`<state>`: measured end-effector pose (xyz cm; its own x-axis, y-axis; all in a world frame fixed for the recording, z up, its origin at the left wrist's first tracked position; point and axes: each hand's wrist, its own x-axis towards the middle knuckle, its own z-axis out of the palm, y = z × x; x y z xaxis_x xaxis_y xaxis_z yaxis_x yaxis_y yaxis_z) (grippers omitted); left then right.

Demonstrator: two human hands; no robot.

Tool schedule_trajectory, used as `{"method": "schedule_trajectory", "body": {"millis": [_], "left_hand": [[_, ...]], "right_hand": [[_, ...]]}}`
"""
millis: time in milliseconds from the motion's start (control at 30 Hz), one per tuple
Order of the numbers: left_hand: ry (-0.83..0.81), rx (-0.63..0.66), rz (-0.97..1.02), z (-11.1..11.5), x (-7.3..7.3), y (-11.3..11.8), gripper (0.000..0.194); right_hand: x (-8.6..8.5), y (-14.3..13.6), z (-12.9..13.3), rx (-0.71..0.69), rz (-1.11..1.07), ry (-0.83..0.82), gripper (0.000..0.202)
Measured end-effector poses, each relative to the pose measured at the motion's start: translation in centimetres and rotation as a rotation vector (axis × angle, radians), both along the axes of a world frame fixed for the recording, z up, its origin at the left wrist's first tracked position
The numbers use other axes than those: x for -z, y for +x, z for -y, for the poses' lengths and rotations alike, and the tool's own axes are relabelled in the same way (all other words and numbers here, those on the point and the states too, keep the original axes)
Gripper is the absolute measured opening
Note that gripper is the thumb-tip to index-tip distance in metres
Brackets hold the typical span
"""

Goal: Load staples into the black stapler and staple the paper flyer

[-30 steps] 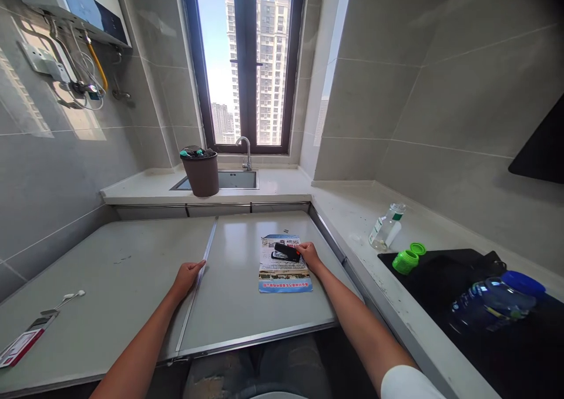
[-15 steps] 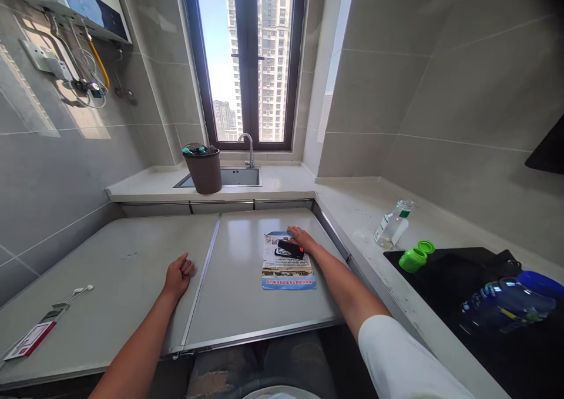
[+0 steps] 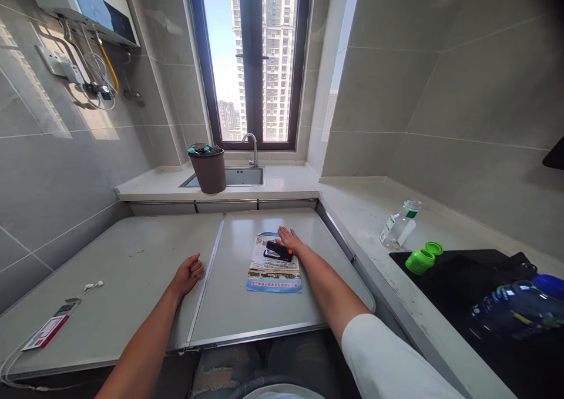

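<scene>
My right hand (image 3: 289, 240) lies at the upper right corner of a printed leaflet (image 3: 274, 282), fingers stretched out and spread. The leaflet has blue edges and pictures, and sits slightly turned on the right-hand table panel. On top of it rests a black stapler-like object (image 3: 278, 251) with an orange-red spot at its right end, close to my right wrist. My left hand (image 3: 188, 274) rests on the left panel beside the metal seam, its fingers curled into a loose fist; nothing shows in it.
Earphones in a red-and-white package (image 3: 51, 327) lie on the left panel. A brown bin (image 3: 208, 173) stands by the sink (image 3: 244, 177). On the right counter are a clear bottle (image 3: 399, 227), a green container (image 3: 419, 262) and a large blue-lidded jar (image 3: 513, 308) on a black hob.
The leaflet has slid left and turned slightly, carrying the black object along. My right hand has moved left with it. My left hand stays curled by the seam. The view has shifted a little.
</scene>
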<state>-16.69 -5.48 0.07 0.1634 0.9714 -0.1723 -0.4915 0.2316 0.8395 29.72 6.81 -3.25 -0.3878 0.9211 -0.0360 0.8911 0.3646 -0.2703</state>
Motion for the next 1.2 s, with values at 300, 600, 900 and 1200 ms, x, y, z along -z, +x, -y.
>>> {"method": "schedule_trajectory", "body": {"millis": [300,600,900,1200], "left_hand": [[-0.051,0.022,0.01,0.3,-0.3,0.2,0.071],[-0.053,0.014,0.001,0.0,0.0,0.1,0.072],[-0.039,0.038,-0.02,0.1,-0.1,0.1,0.073],[-0.058,0.057,-0.003,-0.7,0.9,-0.7,0.076]], "right_hand": [[-0.5,-13.1,0.3,-0.245,-0.045,0.001,0.072],[-1.7,-18.6,0.9,-0.36,-0.089,0.012,0.067],[-3.2,-11.5,2.3,-0.15,-0.193,0.149,0.042],[-2.7,3.8,4.4,0.256,-0.492,0.107,0.052]]}}
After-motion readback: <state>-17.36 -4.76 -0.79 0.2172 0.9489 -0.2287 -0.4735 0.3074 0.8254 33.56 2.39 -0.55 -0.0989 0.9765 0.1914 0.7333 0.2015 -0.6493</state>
